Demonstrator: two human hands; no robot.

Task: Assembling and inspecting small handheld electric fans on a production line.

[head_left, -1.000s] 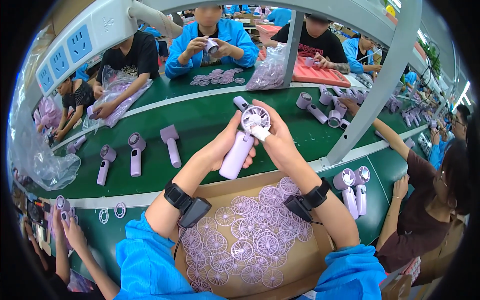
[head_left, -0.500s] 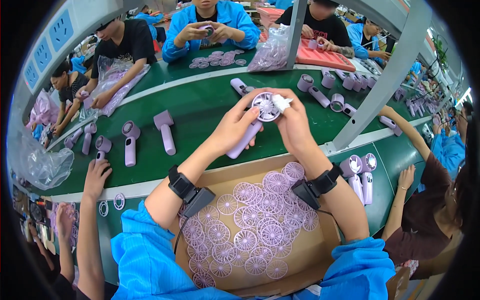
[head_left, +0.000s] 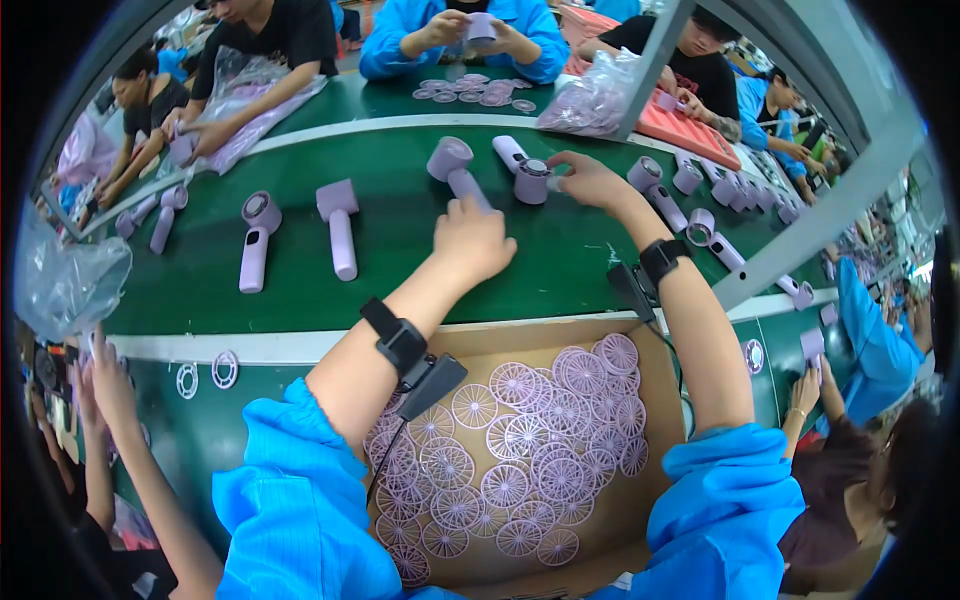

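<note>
My left hand (head_left: 472, 240) is closed at the handle end of a lilac handheld fan (head_left: 450, 158), which lies on the green belt with its round head pointing away. To its right, my right hand (head_left: 596, 186) reaches with curved fingers to the head of a second handheld fan (head_left: 531, 183). A small white wad (head_left: 556, 184) shows between those fingers, partly hidden. Whether the fingertips touch this fan I cannot tell. Below my forearms, a cardboard box (head_left: 662, 500) holds many loose lilac spoked fan covers (head_left: 508, 484).
More handheld fans lie on the belt (head_left: 390, 290), such as one (head_left: 340, 228) at left and one (head_left: 655, 190) at right. A grey metal post (head_left: 800, 215) slants across the right side. Co-workers' hands and arms are at both sides and across the belt.
The fan I held up in both hands is now down on the belt by my left hand. My hands have separated, the right one moving away from me to another fan. The view has shifted.
</note>
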